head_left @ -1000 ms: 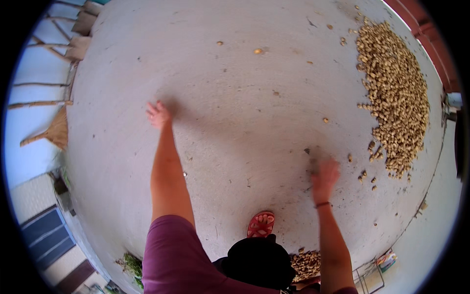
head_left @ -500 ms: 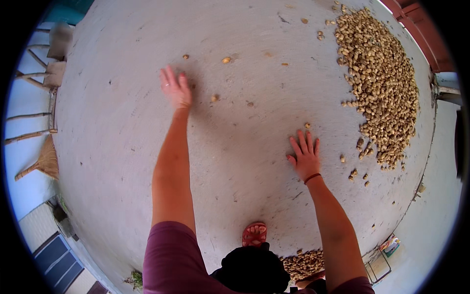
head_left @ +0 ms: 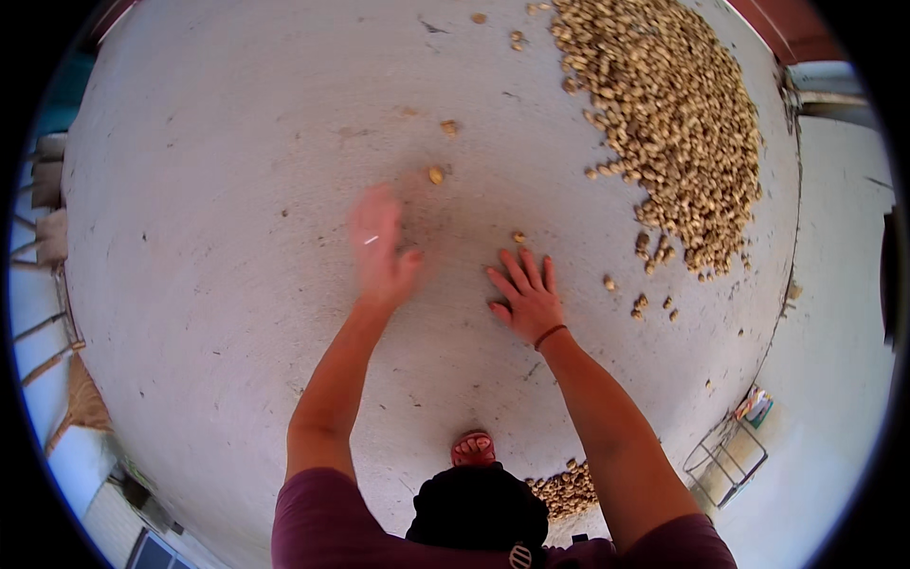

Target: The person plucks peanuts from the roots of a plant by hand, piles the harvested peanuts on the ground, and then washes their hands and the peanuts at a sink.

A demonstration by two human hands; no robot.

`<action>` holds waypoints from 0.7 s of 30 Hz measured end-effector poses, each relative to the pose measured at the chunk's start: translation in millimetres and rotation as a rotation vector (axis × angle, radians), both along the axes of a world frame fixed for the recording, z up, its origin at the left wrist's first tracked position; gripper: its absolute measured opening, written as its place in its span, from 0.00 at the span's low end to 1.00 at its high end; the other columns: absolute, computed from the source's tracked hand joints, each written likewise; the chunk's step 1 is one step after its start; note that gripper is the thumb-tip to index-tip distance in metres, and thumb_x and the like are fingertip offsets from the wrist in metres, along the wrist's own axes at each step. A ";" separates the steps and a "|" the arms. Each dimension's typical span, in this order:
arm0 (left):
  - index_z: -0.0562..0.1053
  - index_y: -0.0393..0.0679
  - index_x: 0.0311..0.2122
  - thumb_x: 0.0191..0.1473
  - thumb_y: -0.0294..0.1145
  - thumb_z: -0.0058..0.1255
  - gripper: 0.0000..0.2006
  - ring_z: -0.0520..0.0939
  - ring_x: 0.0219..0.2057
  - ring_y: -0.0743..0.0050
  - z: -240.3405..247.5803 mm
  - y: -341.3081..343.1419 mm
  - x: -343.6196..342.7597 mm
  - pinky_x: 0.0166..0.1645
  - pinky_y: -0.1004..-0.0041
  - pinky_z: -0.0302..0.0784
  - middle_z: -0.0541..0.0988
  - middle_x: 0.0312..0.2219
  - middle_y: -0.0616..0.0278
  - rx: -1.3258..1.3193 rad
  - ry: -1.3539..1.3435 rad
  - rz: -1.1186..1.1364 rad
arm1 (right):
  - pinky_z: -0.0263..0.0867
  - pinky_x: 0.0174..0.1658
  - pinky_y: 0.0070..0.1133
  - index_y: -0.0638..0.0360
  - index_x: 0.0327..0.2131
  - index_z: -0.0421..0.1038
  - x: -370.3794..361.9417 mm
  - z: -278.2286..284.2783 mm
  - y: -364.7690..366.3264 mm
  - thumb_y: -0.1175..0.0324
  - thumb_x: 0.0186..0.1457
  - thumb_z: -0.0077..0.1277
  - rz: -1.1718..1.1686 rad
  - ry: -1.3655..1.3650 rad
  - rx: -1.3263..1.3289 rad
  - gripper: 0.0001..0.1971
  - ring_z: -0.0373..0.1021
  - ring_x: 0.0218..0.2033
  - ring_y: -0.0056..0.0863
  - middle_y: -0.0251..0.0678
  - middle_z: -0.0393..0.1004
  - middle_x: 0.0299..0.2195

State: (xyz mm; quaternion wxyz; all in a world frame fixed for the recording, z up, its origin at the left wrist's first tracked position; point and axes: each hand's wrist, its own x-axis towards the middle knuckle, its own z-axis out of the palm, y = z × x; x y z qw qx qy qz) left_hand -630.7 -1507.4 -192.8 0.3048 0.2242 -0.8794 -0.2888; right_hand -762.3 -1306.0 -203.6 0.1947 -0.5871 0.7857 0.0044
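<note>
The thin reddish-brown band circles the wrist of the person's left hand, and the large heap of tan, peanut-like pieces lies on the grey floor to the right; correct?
Not quite: in the head view, the thin reddish-brown band circles the wrist of the right hand, not the left hand. The heap of tan, peanut-like pieces does lie on the grey floor to the right.

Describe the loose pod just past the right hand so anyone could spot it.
Find the big pod heap at upper right, then the right hand below and left of it. Just past its fingertips lies a small tan pod, closer to that hand than any other.
</note>
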 end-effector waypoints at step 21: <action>0.44 0.38 0.50 0.43 0.40 0.39 0.32 0.43 0.51 0.45 -22.0 106.9 -74.1 0.51 0.52 0.36 0.43 0.50 0.45 -0.241 -0.560 0.003 | 0.31 0.50 0.42 0.46 0.47 0.51 -99.8 9.9 146.3 0.52 0.42 0.41 -0.146 0.051 -0.175 0.27 0.36 0.54 0.34 0.29 0.41 0.52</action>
